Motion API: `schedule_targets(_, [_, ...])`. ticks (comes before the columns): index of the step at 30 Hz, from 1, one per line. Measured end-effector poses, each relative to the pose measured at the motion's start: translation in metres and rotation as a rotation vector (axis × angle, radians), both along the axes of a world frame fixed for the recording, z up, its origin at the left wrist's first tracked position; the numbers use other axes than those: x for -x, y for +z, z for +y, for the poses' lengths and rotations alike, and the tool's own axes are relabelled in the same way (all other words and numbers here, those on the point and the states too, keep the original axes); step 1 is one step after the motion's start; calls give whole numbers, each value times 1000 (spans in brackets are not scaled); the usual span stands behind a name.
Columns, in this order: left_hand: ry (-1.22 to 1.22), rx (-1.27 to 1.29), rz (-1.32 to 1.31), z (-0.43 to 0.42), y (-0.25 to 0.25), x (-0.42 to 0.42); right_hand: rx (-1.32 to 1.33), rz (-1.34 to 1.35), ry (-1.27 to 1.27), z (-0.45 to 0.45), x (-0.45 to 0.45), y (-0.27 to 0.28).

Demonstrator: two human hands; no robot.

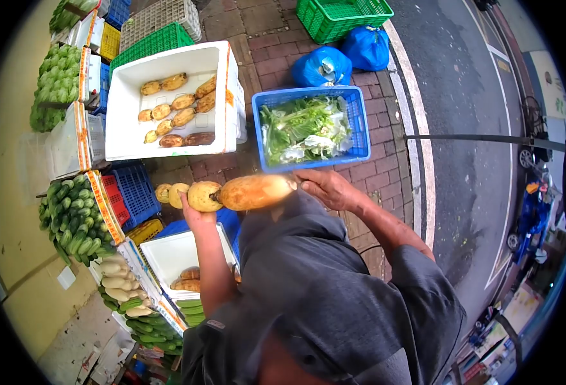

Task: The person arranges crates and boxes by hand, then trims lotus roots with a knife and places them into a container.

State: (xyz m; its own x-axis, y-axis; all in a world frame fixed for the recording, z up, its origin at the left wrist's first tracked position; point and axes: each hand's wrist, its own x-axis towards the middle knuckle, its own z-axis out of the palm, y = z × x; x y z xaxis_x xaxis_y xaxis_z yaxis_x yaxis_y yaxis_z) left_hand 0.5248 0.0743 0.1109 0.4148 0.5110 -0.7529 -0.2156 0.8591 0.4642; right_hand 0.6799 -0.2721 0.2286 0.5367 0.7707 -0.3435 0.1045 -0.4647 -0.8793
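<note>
A long lotus root [247, 193] with several segments lies crosswise in front of my body. My left hand [199, 217] is wrapped round its narrower part, near the small end segments. At the thick right end, my right hand [328, 188] has its fingers closed on the tip. Beyond the root, a white foam box [226, 96] holds rows of more lotus roots [183, 117]. To the right of that box, a blue basket [257, 128] contains leafy green trimmings [305, 128].
Two blue bags [322, 67] and a green crate [344, 19] stand beyond the basket. Cucumbers [77, 218] and other produce line the left side. A lower white foam box [170, 253] holds brown roots. The road [465, 128] runs along the right.
</note>
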Motion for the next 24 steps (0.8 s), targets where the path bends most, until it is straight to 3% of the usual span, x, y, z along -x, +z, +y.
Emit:
schedule_targets(1, [-8, 1, -11, 0, 0, 0, -38, -9, -2, -3, 0, -7])
schedule_targets(7, [35, 6, -72, 9, -13, 10, -82, 506, -366, -5, 10, -12])
schedule_targets(10, [79, -2, -147, 13, -11, 15, -86, 587, -518, -3, 8, -29])
schedule_targets(12, [99, -24, -179, 17, -8, 25, 33, 410, -577, -6, 12, -58])
schedule_targets(16, [309, -141, -117, 48, -37, 67, 329, 149, -418, -16, 19, -106])
schedule_targets(18, [398, -289, -25, 64, -10, 88, 446, 169, -311, -6, 21, -107])
schedule_targets(24, [244, -487, 286, 153, -2, 201, 674, 253, -145, -1, 23, -150])
